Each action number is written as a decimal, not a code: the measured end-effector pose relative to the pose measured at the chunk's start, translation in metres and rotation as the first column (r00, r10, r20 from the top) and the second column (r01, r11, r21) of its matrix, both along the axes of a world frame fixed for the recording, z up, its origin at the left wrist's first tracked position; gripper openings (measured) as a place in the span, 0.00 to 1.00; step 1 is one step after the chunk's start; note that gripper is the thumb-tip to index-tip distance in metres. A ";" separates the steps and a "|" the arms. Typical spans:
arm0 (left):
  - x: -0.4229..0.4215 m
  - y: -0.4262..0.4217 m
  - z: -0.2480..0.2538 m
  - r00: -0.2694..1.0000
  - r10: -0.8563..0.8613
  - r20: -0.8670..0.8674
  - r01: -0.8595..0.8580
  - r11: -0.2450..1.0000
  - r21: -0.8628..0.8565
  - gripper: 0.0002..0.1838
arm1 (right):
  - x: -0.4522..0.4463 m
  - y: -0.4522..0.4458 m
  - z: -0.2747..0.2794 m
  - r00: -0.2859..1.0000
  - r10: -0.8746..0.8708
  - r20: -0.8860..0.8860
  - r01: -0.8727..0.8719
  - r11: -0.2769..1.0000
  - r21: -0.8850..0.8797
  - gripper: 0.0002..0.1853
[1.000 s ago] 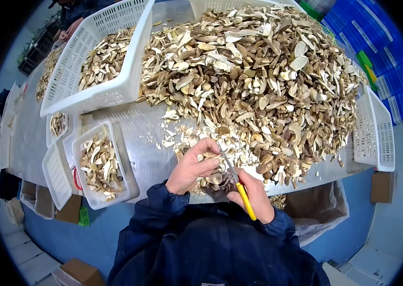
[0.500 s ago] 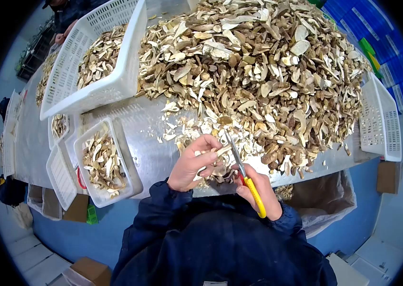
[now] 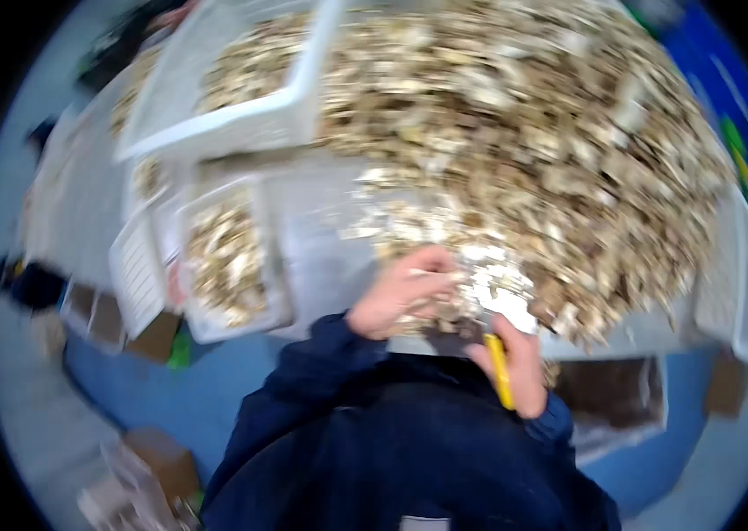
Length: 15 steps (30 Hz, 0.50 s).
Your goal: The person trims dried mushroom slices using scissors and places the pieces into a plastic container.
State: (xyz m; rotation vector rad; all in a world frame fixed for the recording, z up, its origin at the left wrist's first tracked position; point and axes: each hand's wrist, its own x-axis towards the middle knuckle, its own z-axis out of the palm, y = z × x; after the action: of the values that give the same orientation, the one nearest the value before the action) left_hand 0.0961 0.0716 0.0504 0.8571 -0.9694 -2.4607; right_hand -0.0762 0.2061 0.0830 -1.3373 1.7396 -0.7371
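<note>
The view is smeared by motion. My left hand [image 3: 402, 294] is closed around dried mushroom slices, seen only as pale bits at its fingertips. It hovers at the near edge of a large heap of dried mushroom slices [image 3: 516, 115]. In my right hand [image 3: 524, 367] is a pair of scissors [image 3: 500, 372] with a yellow handle; the blades are too blurred to make out. Pale trimmings [image 3: 400, 217] lie on the metal table [image 3: 321, 234] beyond my hands. To the left stands a small white tub [image 3: 281, 305] holding mushroom slices.
A large white crate [image 3: 223, 133] with mushroom slices stands at the back left. Leaning beside the tub is a white slatted basket [image 3: 138, 283]. Another white basket [image 3: 737, 274] stands at the right table end. Below the table edge sits a lined box [image 3: 613, 398].
The whole view has swung, so the table, crate and heap sit further right. Both hands stay close together at the heap's near edge. The scissor blades, sharp before, are now blurred.
</note>
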 end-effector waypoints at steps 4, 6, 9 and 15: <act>0.041 0.008 0.006 0.967 0.256 -0.018 -0.256 0.965 -0.061 0.07 | 0.000 0.011 -0.038 0.979 -0.129 0.160 0.130 0.991 0.007 0.19; 0.088 0.003 0.007 0.856 0.513 0.060 -0.463 0.813 -0.352 0.07 | -0.002 0.011 -0.047 0.955 -0.135 0.262 0.158 0.985 -0.069 0.22; 0.154 -0.008 -0.009 0.374 0.909 0.185 -0.454 0.353 -0.818 0.11 | -0.007 0.009 -0.059 0.926 -0.167 0.339 0.219 0.968 -0.121 0.25; 0.171 -0.028 -0.008 0.144 0.970 0.193 0.472 0.104 -0.875 0.24 | -0.017 0.014 -0.079 0.813 -0.389 0.434 0.470 0.877 -0.094 0.22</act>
State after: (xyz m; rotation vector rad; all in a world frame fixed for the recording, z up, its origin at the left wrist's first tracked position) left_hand 0.2673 0.0437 0.0420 1.6889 -1.8716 0.1267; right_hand -0.0937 0.2204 0.0045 -0.8200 1.6678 -1.3743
